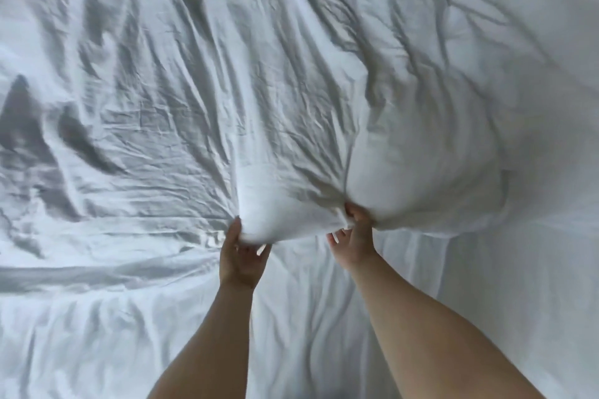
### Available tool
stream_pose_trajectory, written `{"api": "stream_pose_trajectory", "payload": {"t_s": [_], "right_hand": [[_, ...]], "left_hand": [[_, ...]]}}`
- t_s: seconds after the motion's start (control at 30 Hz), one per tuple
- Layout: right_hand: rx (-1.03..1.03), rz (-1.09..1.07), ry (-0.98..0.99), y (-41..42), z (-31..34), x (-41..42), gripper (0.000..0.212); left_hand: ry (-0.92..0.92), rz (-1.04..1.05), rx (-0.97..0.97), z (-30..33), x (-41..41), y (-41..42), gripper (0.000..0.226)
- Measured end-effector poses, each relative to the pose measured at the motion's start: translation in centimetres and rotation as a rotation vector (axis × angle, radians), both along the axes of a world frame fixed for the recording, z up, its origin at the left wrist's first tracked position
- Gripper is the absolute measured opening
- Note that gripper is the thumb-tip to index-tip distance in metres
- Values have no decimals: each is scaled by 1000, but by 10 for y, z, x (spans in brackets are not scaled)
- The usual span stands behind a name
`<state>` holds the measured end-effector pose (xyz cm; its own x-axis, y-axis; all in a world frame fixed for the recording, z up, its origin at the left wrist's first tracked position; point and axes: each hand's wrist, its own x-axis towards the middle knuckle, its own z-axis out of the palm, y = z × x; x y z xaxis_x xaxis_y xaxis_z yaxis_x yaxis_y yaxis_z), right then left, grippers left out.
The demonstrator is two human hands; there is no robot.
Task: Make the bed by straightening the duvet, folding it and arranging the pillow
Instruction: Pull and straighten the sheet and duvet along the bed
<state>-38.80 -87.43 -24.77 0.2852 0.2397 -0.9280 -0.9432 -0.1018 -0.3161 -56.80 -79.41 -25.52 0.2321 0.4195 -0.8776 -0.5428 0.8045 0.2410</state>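
Nearest you lies the bare bed sheet [291,317], rumpled. Just beyond it, your left hand [242,257] and your right hand [351,238] each pinch the near edge of the duvet [291,107], fingers curled into the bunched cloth, close together. The duvet spreads away, creased, across the far bed. You seem to be straightening it; next, likely pull the edge taut and spread your hands apart. No pillow shows.

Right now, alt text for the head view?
Two bare hands grip the near edge of a rumpled white duvet: the left hand and right hand each pinch a bunch of fabric, close together. Below the edge lies a wrinkled white bed sheet.
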Motion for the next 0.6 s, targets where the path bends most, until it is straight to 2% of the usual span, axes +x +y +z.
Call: {"api": "stream_pose_trajectory", "payload": {"t_s": [0.1,0.17,0.27,0.47,0.6], "right_hand": [[-11,4,5,-13,9,-11,20],[-44,41,16,-28,18,-20,38],[-73,115,16,-39,36,-30,56],[25,321,7,-17,77,-55,54],[77,425,3,10,89,-95,43]], "left_hand": [[2,29,-75,4,-24,-12,16],[94,68,-140,9,-40,-17,25],[174,97,-152,31,-57,-16,20],[209,110,-52,80,-88,-3,10],[229,53,-15,88,-113,14,41]]}}
